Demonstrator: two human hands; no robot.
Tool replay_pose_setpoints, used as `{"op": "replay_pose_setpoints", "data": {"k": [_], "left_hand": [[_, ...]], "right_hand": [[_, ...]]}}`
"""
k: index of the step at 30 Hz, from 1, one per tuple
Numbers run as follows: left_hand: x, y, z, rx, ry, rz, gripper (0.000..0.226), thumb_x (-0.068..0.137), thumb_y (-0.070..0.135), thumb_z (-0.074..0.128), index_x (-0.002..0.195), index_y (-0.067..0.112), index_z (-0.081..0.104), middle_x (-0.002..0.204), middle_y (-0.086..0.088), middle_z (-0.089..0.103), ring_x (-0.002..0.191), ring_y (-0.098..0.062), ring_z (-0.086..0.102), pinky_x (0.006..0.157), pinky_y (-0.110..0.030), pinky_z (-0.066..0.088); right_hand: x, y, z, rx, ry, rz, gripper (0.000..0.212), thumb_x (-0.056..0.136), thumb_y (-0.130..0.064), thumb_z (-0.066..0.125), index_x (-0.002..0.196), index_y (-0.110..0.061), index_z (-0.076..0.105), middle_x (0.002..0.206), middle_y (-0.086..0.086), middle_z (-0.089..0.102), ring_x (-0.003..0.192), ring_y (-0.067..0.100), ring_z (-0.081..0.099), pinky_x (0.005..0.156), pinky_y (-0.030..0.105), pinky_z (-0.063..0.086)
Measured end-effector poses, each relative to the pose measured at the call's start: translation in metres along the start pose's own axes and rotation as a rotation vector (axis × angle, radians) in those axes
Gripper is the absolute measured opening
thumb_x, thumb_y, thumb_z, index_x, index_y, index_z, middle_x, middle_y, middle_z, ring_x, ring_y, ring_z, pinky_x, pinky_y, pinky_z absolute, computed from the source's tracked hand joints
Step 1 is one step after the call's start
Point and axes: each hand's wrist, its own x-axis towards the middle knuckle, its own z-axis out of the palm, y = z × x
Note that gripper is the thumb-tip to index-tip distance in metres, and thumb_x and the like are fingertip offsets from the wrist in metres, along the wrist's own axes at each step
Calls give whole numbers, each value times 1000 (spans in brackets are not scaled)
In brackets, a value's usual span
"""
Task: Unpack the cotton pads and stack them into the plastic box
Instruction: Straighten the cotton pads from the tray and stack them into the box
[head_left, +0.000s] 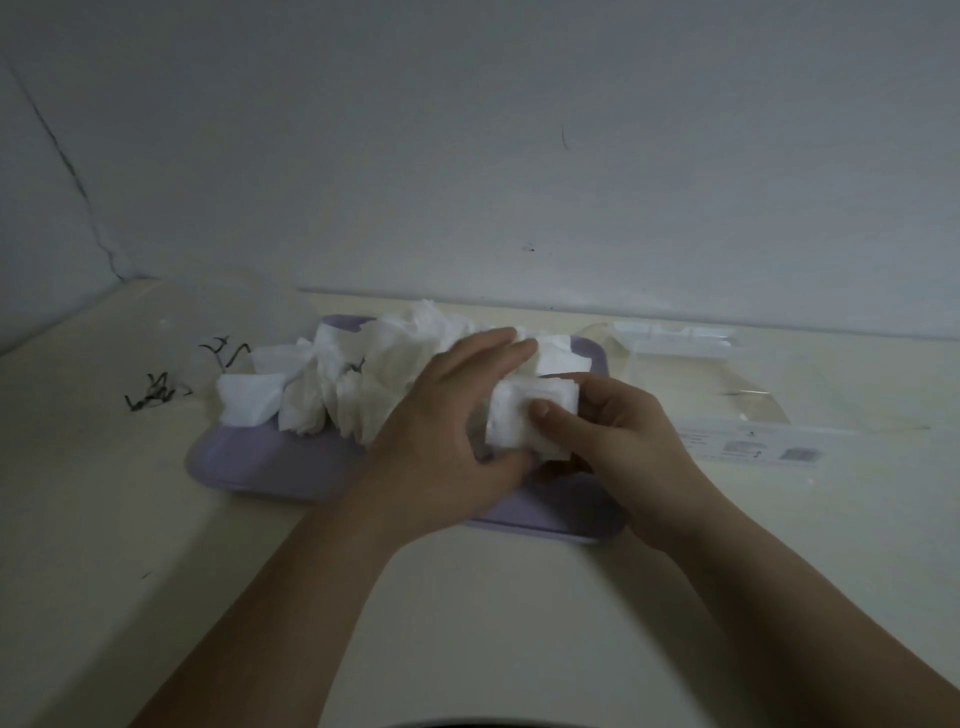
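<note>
A heap of white cotton pads (332, 384) lies spread across a lilac tray (249, 462) in the middle of the table. My right hand (618, 441) grips a small stack of cotton pads (524, 415) over the tray's right half, thumb pressed on its front. My left hand (447, 415) lies over the stack's left side, fingers stretched toward the loose pads behind it and thumb under the stack. A clear plastic box (675, 338) stands at the back right, near the wall.
Empty clear packaging (737, 415) with a printed label lies right of the tray. Black twisted ties (156, 392) and a clear film (228, 312) lie at the back left. The cream table (467, 597) meets a grey wall behind.
</note>
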Motion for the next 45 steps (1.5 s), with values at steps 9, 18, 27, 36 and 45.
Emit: {"op": "replay_pose_setpoints", "data": {"k": [9,18,27,36,45], "left_hand": [[-2,2,9,192,-2,-110,69,72,18,81,134,38,59,120,24,61,114,-5,58,96,-34,53],[2,-17,-2,322,50,-91,60,61,44,88,113,20,71,130,4,60,122,-17,53,97,-23,41],[-3,-28,5,360,41,-162,41,78,56,67,97,19,70,92,1,64,90,-24,60,78,-43,52],[7,-14,-10,80,296,-237,7,82,30,67,83,22,68,92,10,66,87,-16,62,76,-34,51],[7,13,-21,-578,166,-423,6,92,16,67,96,13,69,77,-11,72,68,-16,65,62,-32,47]], "right_hand": [[-6,-4,9,21,-136,62,48,84,-28,87,124,-8,70,113,13,81,111,34,77,107,58,55],[3,3,0,-4,143,-39,10,98,-11,72,108,-11,72,100,11,82,97,31,80,87,49,64],[11,13,-2,-147,284,-27,38,77,-48,68,106,-24,60,104,7,75,100,28,76,88,61,61],[11,17,-4,1,312,-25,34,90,-32,69,121,-20,61,115,5,75,100,24,78,82,54,66],[4,6,0,-23,251,-18,20,93,-23,78,109,-13,70,99,9,81,94,26,80,87,54,65]]}}
